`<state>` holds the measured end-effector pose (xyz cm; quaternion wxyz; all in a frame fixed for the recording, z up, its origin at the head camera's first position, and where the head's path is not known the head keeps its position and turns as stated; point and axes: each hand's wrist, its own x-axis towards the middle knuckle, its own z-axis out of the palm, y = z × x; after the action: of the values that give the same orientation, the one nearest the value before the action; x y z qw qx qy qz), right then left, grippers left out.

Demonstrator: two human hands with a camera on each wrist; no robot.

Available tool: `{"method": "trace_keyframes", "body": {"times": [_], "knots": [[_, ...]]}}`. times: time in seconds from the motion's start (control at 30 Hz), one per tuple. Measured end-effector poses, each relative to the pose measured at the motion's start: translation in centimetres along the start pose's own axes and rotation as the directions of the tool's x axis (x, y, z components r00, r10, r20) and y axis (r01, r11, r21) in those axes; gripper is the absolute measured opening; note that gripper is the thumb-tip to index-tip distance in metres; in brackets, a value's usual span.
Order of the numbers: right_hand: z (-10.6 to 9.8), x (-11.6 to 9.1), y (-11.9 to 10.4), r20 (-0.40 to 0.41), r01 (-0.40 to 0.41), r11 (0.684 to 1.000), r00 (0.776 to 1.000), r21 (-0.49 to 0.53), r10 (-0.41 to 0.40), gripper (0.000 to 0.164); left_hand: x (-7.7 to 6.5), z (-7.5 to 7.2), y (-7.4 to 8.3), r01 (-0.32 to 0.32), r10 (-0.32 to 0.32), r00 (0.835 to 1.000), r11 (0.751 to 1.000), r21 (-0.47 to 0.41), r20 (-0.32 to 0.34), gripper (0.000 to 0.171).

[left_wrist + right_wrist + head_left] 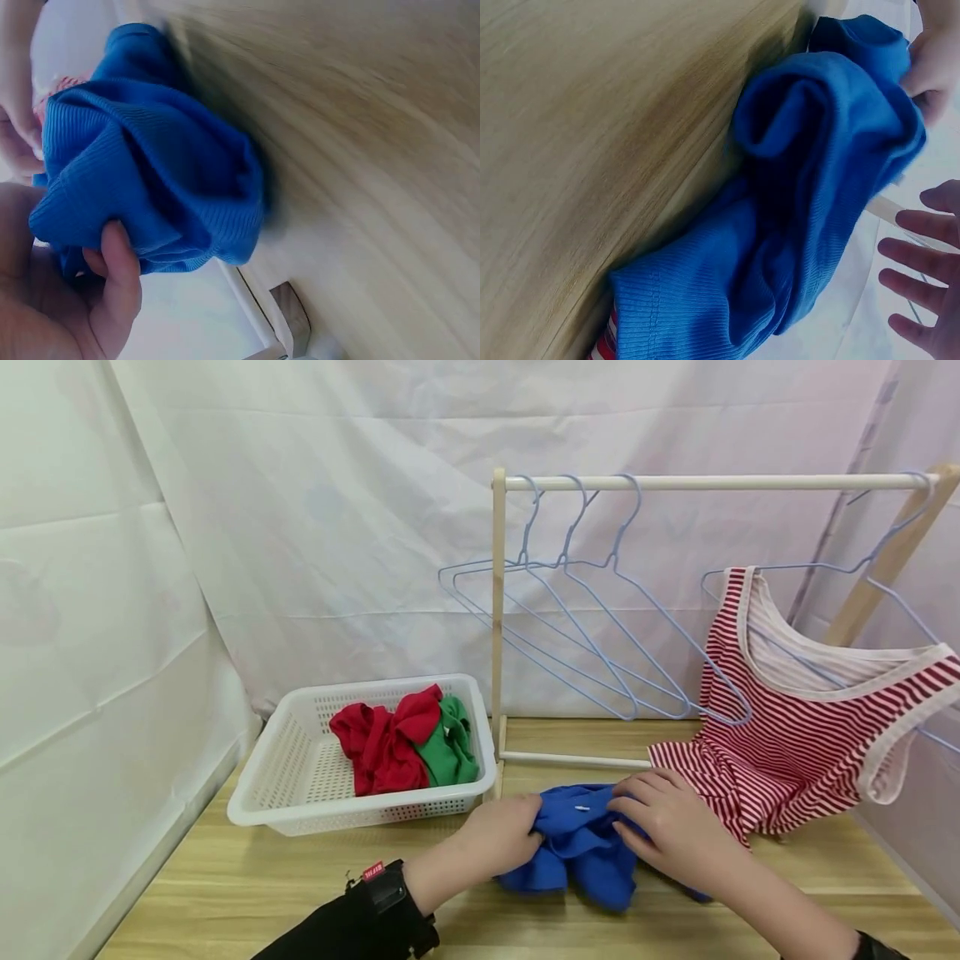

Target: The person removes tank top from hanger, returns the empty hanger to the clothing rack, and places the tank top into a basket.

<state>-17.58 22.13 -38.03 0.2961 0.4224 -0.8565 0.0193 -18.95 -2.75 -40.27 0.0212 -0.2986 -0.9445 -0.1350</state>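
Note:
A crumpled blue ribbed-knit garment point(577, 839) with a small white mark lies bunched on the table; its exact kind is hidden by the folds. My left hand point(498, 833) pinches its left edge, and in the left wrist view the thumb point(120, 262) presses on the cloth point(150, 172). Over its upper right side hovers my right hand point(671, 822). In the right wrist view the fingers of that hand point(926, 270) are spread and apart from the garment point(802, 187).
A white basket point(288, 814) with a red garment point(386, 739) and a green garment point(452, 747) stands at left. Behind the hands is a rack point(498, 610) with several blue hangers point(592, 593). A red-and-white striped tank top point(795, 735) hangs at right, its hem on the table point(225, 893).

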Motion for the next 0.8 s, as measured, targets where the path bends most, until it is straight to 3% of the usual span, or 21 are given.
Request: {"method": "trace_keyframes", "body": {"times": [0.17,0.33,0.63,0.73,0.8], "knots": [[-0.2,0.0,0.2,-0.036,-0.067,0.998,0.997,0.004,0.067,0.017,-0.6,-1.3,0.0,0.035,-0.051,0.995,0.985,-0.169,-0.091,0.010],[-0.3,0.0,0.3,-0.056,-0.112,0.994,0.992,0.013,0.112,0.018,-1.4,-2.8,0.0,0.075,-0.110,0.986,0.964,-0.256,-0.126,0.011],[0.1,-0.3,0.5,-0.067,-0.140,0.990,0.988,0.018,0.141,0.024,-2.5,-5.7,-0.1,0.142,-0.218,0.956,0.930,-0.339,-0.197,0.023],[0.3,-0.4,0.6,-0.071,-0.150,0.989,0.986,0.017,0.151,0.041,-2.3,-5.9,-0.1,0.141,-0.222,0.951,0.931,-0.337,-0.215,0.026],[0.4,-0.4,0.7,-0.069,-0.152,0.988,0.986,0.017,0.153,0.044,-1.9,-5.5,-0.1,0.138,-0.218,0.952,0.933,-0.332,-0.216,0.026]]}}
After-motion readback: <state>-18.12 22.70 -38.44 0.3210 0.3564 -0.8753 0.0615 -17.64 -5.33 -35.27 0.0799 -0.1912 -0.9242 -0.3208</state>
